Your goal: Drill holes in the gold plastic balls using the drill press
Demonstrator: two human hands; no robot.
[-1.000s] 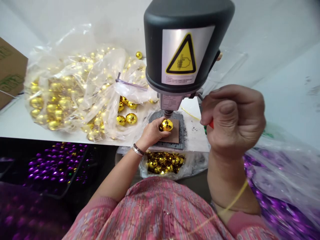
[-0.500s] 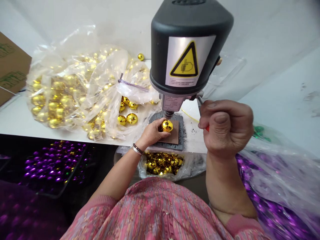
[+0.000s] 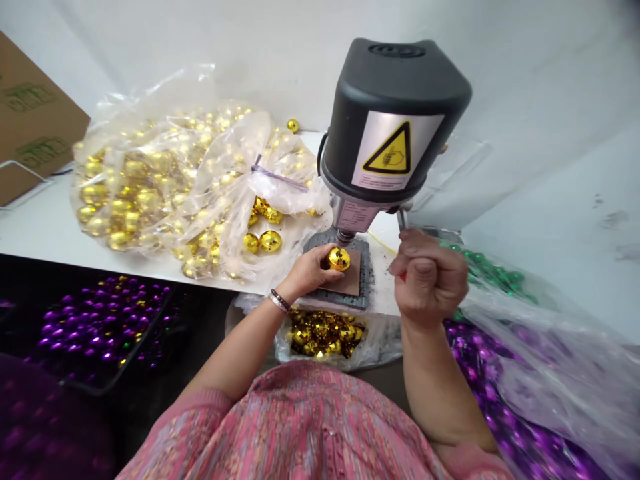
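Observation:
My left hand (image 3: pixel 313 270) is closed around a shiny gold faceted ball (image 3: pixel 339 259), with thumb and fingers on its sides. The ball sits on a brown square board (image 3: pixel 350 283) over the grey base (image 3: pixel 365 297) of a small drill press. Just above it is the chuck (image 3: pixel 345 237); I cannot tell whether a bit touches the ball. My right hand (image 3: pixel 431 277) is wrapped around the drill press lever (image 3: pixel 403 219), where a bit of red shows beneath the fingers. A dark motor housing (image 3: pixel 395 87) with a yellow warning triangle rises over the base.
A clear plastic bag (image 3: pixel 150 193) of gold balls covers the table's left side, with two loose gold balls (image 3: pixel 270 241) nearby. Below the front edge hangs an open bag (image 3: pixel 383 343) with more. Purple (image 3: pixel 480 380) and green beads (image 3: pixel 500 270) lie right; a cardboard box (image 3: pixel 35 127) stands left.
My right hand has moved left and slightly down on the lever. The view has shifted, so the whole drill press now appears lower and smaller. My left hand still holds the gold ball.

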